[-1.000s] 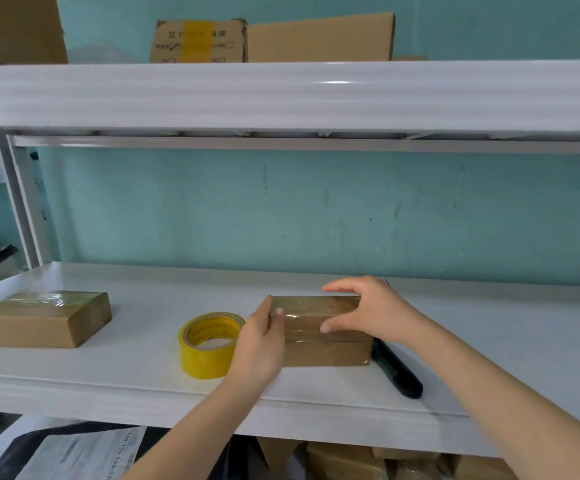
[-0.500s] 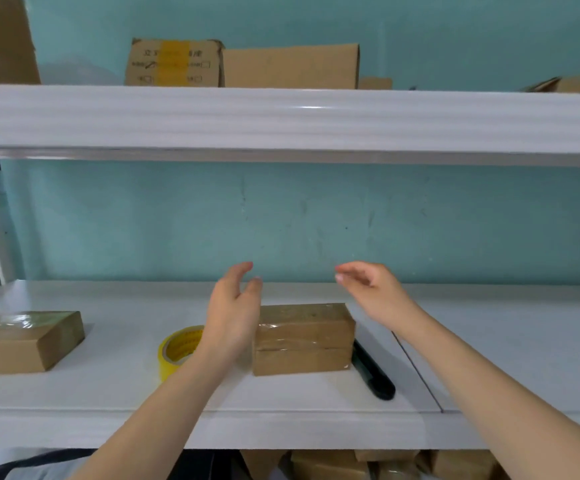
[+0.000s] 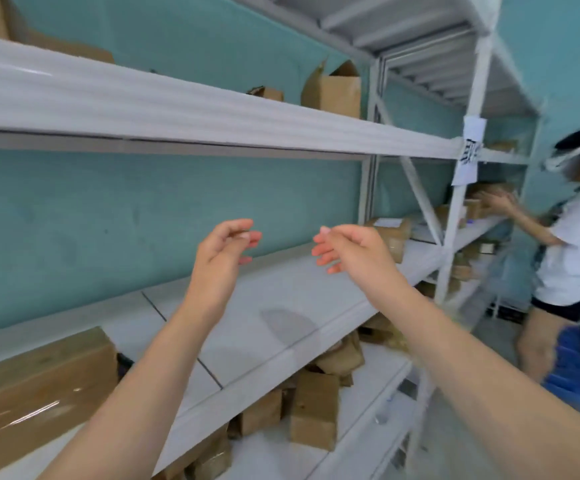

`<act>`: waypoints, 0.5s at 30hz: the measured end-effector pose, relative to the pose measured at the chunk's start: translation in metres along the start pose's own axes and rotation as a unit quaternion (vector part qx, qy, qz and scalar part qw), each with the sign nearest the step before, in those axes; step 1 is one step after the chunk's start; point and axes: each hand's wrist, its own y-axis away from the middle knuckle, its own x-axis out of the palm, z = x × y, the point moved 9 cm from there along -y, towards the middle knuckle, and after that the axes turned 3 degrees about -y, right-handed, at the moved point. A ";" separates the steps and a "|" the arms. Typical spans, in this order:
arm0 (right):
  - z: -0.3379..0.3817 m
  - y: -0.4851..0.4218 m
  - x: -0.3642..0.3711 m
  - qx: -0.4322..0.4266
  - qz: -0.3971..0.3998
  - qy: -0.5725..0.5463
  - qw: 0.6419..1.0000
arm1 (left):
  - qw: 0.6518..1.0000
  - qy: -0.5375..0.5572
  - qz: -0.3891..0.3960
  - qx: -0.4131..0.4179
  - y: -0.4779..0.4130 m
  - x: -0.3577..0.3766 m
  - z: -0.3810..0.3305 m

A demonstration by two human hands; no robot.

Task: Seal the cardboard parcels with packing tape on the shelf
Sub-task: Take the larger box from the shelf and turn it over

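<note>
Head view: I have let go of the taped parcel (image 3: 35,386) on the shelf (image 3: 299,289); my left hand (image 3: 219,251) and right hand (image 3: 354,251) now hover right of it, fingers loose and empty, so it is probably sealed.

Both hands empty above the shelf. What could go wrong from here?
1. The left hand and right hand hold nothing and no tape is in view, so sealing the far parcel may stall.
2. Another person works at the same shelf run to the right; moving that way risks a collision.
3. The taped parcel lies close to the left forearm; a lowered arm could shove it.
</note>
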 end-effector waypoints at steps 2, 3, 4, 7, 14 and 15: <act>-0.009 0.006 -0.035 0.024 -0.043 -0.007 0.999 | 0.999 0.008 0.031 -0.006 -0.005 0.032 0.007; -0.013 0.009 -0.050 0.035 -0.056 -0.003 0.998 | 0.999 0.013 0.045 -0.012 -0.005 0.047 0.010; -0.017 0.011 -0.063 0.043 -0.066 0.006 0.997 | 0.998 0.018 0.057 -0.017 -0.006 0.062 0.014; -0.028 0.013 -0.098 0.052 -0.081 0.031 0.995 | 0.996 0.022 0.085 -0.025 -0.006 0.099 0.025; -0.048 -0.008 -0.161 0.052 -0.066 0.060 0.995 | 0.995 -0.006 0.073 -0.063 -0.017 0.151 0.058; -0.053 -0.013 -0.171 0.051 -0.060 0.060 0.995 | 0.995 -0.012 0.070 -0.071 -0.020 0.159 0.064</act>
